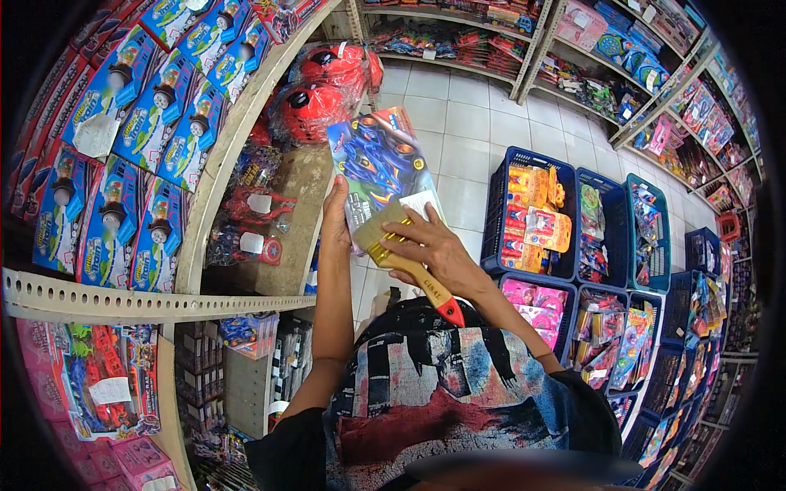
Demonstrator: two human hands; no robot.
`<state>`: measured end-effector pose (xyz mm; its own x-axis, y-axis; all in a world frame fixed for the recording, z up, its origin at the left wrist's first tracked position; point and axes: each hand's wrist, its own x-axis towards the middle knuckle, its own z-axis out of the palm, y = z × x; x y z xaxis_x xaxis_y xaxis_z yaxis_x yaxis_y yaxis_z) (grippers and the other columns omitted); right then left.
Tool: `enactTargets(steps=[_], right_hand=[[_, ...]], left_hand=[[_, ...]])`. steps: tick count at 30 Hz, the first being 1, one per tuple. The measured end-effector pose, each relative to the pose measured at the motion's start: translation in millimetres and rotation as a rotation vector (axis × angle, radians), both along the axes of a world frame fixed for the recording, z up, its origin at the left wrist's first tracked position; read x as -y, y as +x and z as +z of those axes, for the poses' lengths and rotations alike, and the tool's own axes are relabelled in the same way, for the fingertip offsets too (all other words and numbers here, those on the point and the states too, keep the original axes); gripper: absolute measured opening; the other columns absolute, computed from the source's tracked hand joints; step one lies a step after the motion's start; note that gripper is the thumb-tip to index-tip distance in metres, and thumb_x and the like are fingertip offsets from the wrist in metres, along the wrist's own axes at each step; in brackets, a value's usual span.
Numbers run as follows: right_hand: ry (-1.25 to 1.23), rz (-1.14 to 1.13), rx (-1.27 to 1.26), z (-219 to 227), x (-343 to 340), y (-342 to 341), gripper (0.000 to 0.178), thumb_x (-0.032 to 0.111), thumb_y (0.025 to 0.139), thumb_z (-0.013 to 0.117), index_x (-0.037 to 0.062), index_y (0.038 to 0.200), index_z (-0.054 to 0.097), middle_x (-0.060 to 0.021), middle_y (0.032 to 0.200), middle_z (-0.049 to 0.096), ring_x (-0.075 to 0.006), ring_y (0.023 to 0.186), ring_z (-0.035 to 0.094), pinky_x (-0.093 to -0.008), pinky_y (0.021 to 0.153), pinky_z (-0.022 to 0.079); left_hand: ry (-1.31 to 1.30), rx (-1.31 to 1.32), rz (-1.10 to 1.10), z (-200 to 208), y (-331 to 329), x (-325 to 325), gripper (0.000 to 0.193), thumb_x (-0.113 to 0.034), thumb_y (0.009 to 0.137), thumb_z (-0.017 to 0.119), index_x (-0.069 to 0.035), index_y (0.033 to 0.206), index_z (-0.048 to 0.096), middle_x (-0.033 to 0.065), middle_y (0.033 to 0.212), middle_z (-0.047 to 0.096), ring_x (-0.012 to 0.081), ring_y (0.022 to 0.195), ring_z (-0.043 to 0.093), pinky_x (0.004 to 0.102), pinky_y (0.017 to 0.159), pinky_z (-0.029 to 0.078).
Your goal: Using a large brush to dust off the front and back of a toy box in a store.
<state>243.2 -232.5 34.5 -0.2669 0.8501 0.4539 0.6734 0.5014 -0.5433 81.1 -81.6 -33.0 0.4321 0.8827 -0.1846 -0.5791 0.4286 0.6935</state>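
Observation:
My left hand [335, 211] grips a toy package [383, 159] by its left edge, with the fingers partly hidden behind it. The package is a flat card with a blue toy car on its front, tilted in front of me. My right hand [442, 255] is closed round a wide paintbrush [427, 286] with a wooden handle and a red tip. Its pale bristles lie against the lower part of the package. A white label [420, 202] on the card shows just beyond my right fingers.
On my left runs a metal-edged shelf [288, 184] with red bagged toys [315, 110] and other packets. Boxed toy trains [151, 123] stand in rows above it. Blue plastic crates [489, 245] of packaged toys are on the tiled floor [471, 131] to the right. Full shelves line the back.

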Motion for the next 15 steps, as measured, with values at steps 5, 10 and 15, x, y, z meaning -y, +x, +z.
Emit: enactTargets(steps=[5, 10, 15], right_hand=[[0.014, -0.124, 0.016, -7.2, -3.9, 15.3, 0.043, 0.029, 0.076, 0.072, 0.0136, 0.115, 0.063, -0.0077, 0.123, 0.057, -0.0371, 0.125, 0.043, -0.0590, 0.107, 0.022], [0.007, -0.239, 0.017, -3.3, -6.4, 13.3, 0.045, 0.025, 0.073, 0.075, 0.0155, 0.116, 0.063, -0.0068, 0.129, 0.053, -0.0377, 0.128, 0.039, -0.0568, 0.108, 0.024], [0.010, -0.060, -0.027, -5.1, -2.8, 0.4, 0.046, 0.026, 0.072, 0.076, 0.0147, 0.115, 0.063, -0.0065, 0.128, 0.054, -0.0359, 0.129, 0.040, -0.0575, 0.107, 0.024]], left_hand=[[0.000, -0.072, -0.004, 17.7, -5.5, 5.5, 0.049, -0.039, 0.091, 0.055, -0.001, 0.120, 0.049, 0.0131, 0.106, 0.062, 0.0224, 0.090, 0.064, 0.0356, 0.077, 0.055], [-0.005, -0.135, 0.032, 23.4, 0.7, 12.9, 0.047, -0.038, 0.091, 0.056, -0.002, 0.120, 0.049, 0.0127, 0.108, 0.061, 0.0212, 0.092, 0.063, 0.0347, 0.078, 0.055], [-0.023, -0.064, 0.015, 16.1, 0.7, 6.8, 0.051, -0.038, 0.089, 0.058, -0.002, 0.122, 0.047, 0.0121, 0.109, 0.061, 0.0213, 0.093, 0.063, 0.0356, 0.080, 0.054]])
